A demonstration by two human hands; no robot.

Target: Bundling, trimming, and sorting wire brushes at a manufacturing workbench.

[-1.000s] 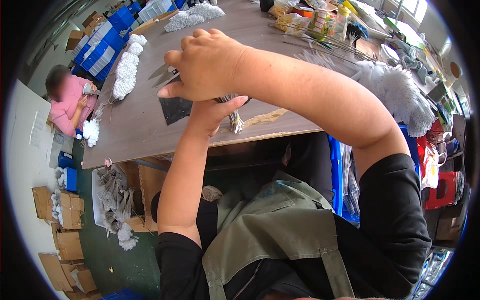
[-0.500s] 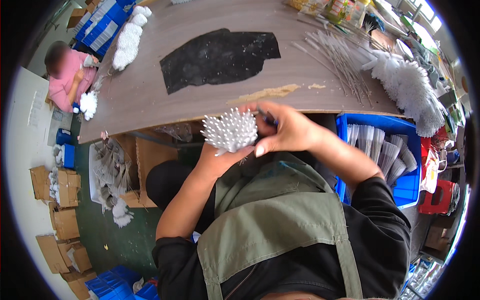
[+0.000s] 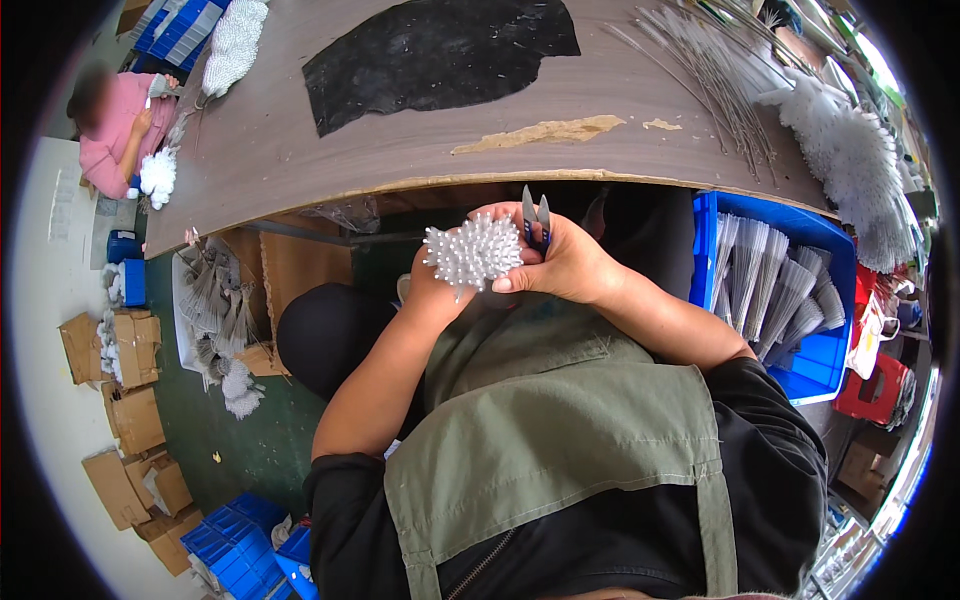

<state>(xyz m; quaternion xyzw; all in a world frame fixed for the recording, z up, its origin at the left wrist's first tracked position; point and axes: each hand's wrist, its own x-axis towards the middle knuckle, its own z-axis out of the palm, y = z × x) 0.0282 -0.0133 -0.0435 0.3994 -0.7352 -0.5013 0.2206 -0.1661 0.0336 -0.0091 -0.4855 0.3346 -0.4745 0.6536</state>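
Observation:
A dense round bunch of white, bead-tipped stems [image 3: 472,252] sits between my hands above my lap, its tips facing up. Wrapped around its lower left side is my left hand [image 3: 436,292], mostly hidden beneath it. My right hand [image 3: 572,262] is closed, its thumb and fingers against the bunch's right side. Out of that hand stick small snips [image 3: 537,218] with dark blue handles, blades slightly parted and pointing away from me. Whatever lies under the bunch is hidden.
Ahead is the table's edge [image 3: 400,187], with a black cloth [image 3: 430,60] on the tabletop. Thin wire stems [image 3: 715,90] and a white bristly bundle [image 3: 850,160] lie at right. A blue bin [image 3: 822,372] holds grey-white bundles. Someone in pink [image 3: 112,135] works far left.
My right hand has drawn in against the bunch, and the snips' blades now point up in clear sight. The whole view has shifted, with the table sitting higher in it.

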